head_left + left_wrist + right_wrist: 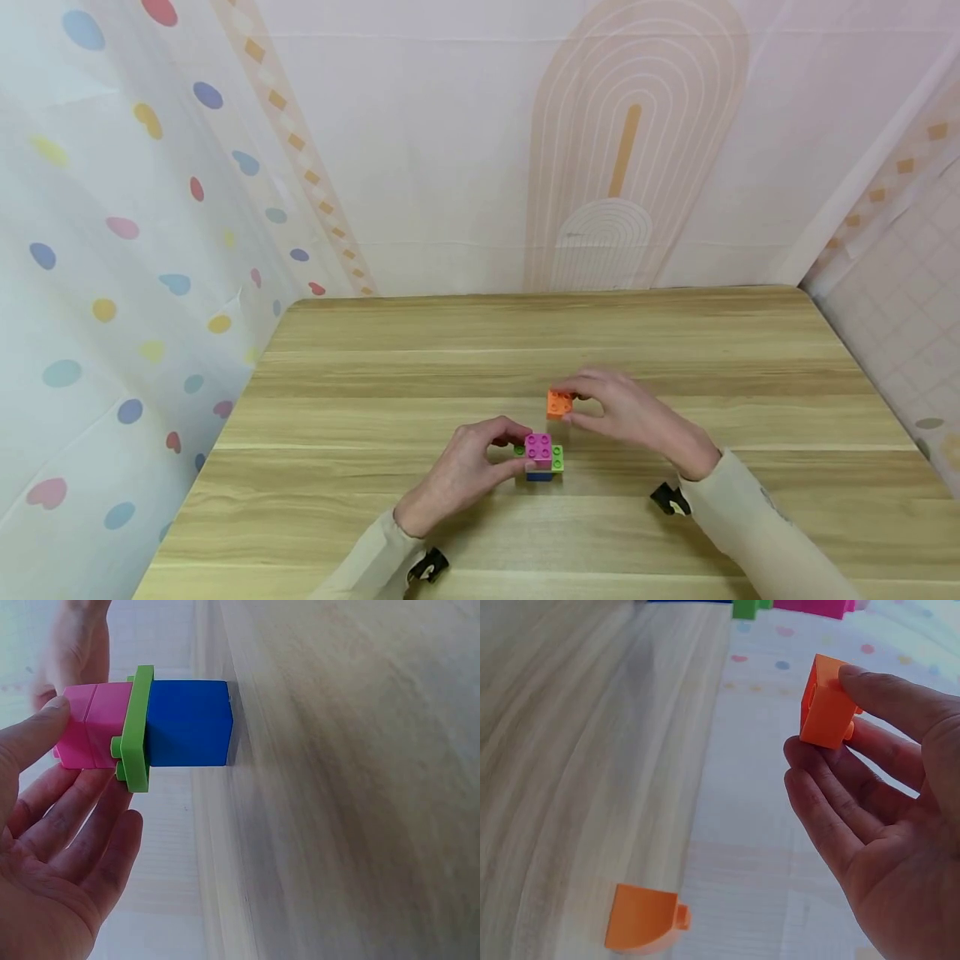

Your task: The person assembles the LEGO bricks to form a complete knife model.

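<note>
A stack stands upright on the table: a blue brick (189,724) at the bottom, a wider lime-green plate (137,735) on it, and two pink bricks (97,724) on top. My left hand (468,467) pinches the pink bricks between thumb and fingers. Just beyond the stack, my right hand (626,412) holds an orange brick (829,705) by its sides, studs toward the palm and its hollow underside showing in the right wrist view. The orange brick is in the air, apart from the stack. A second orange brick (641,916), with a curved side, rests on the table.
The wood-grain table (360,383) ends at a patterned curtain (442,150) behind it, with more curtain at the left and right. Black wrist-worn devices (429,565) show at both sleeves. The second orange brick cannot be made out in the head view.
</note>
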Demonstrator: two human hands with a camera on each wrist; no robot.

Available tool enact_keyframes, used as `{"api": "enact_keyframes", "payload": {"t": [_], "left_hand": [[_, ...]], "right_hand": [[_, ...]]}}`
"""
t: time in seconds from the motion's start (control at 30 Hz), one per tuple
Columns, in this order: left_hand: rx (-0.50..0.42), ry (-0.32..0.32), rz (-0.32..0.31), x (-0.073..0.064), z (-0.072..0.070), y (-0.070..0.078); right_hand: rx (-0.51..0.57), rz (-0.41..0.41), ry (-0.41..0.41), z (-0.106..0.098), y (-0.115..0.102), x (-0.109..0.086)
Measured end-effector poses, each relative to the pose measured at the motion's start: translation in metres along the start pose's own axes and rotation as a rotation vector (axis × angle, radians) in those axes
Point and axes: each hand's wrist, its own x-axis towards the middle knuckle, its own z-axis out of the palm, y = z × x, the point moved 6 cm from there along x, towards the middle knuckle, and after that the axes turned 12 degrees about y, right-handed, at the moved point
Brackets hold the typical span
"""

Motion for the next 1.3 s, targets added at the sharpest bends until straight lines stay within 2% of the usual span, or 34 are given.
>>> {"api": "enact_keyframes", "payload": {"t": [0.43,0.9,1.3], "left_hand": [[-0.011,0.013,0.037,-0.001,0.000,-0.001],[-0.025,0.026,0.062,-0.001,0.001,-0.002],[-0.018,0.026,0.065,0.000,0.000,-0.001]], "right_hand": [[0.047,-0.015,0.059,-0.004,-0.020,-0.011],[0.073,-0.123,0.088,-0.001,-0.036,-0.017],[0.073,-0.138,0.045,0.008,-0.043,-0.017]]}}
